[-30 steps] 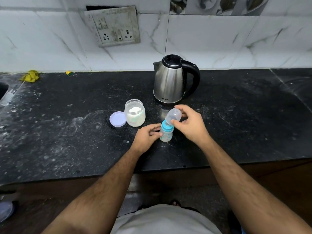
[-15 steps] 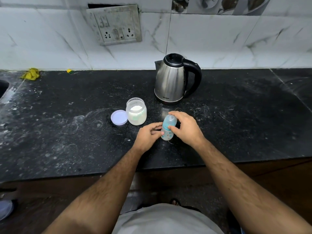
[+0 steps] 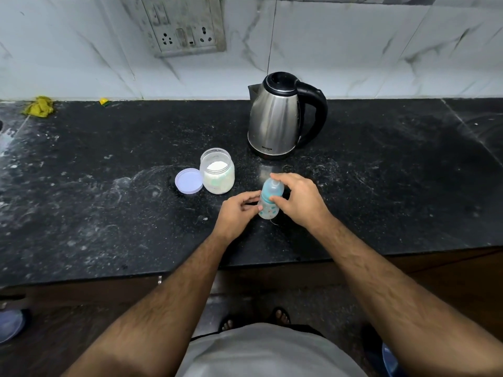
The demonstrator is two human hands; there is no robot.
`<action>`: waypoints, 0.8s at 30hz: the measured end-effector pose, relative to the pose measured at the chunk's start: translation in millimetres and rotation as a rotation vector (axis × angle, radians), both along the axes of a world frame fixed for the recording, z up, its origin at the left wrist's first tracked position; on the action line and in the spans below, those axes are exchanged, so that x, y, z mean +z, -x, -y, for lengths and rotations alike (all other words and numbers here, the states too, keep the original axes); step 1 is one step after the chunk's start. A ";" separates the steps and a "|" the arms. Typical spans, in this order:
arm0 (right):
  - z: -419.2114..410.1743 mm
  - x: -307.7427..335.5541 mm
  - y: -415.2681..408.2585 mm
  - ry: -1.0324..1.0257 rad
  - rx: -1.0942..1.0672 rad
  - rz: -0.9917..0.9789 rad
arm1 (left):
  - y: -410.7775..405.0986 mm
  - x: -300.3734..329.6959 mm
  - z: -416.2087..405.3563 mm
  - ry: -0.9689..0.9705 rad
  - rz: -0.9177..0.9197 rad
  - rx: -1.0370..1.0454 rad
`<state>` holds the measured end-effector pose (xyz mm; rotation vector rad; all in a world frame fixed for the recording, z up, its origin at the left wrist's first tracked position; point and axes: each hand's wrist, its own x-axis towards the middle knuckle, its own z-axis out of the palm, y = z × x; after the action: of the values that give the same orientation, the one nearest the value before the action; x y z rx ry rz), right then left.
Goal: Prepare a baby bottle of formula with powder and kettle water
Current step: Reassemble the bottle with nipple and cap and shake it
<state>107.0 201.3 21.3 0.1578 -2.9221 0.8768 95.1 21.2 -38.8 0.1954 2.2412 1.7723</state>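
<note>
The baby bottle (image 3: pixel 269 206) stands between both hands: the left hand (image 3: pixel 236 213) pinches its body, the right hand (image 3: pixel 300 198) grips its cap.

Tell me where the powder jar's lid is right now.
In the head view, the round lid lies flat on the black counter, touching the left side of the open powder jar, left of both hands.

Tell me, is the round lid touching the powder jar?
Touching, it seems. The head view shows the lid flat on the counter with its right edge against the jar, no dark counter visible between them.
</note>
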 end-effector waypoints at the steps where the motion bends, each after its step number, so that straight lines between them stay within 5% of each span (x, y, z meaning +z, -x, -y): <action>1: -0.1 1.1 1.3 -0.003 0.003 0.004 | 0.0 -0.1 -0.2 -0.002 0.000 0.003; 15: 4.4 2.1 -8.2 -0.067 0.035 0.030 | -1.6 1.6 4.0 0.053 -0.006 -0.055; 24: -0.6 -35.2 -13.1 0.395 -0.229 0.319 | -18.9 -6.3 25.7 0.155 -0.041 0.057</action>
<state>120.1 201.8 -13.9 -0.3678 -2.8733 1.5265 113.9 -4.6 -45.2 0.1380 2.4230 1.6261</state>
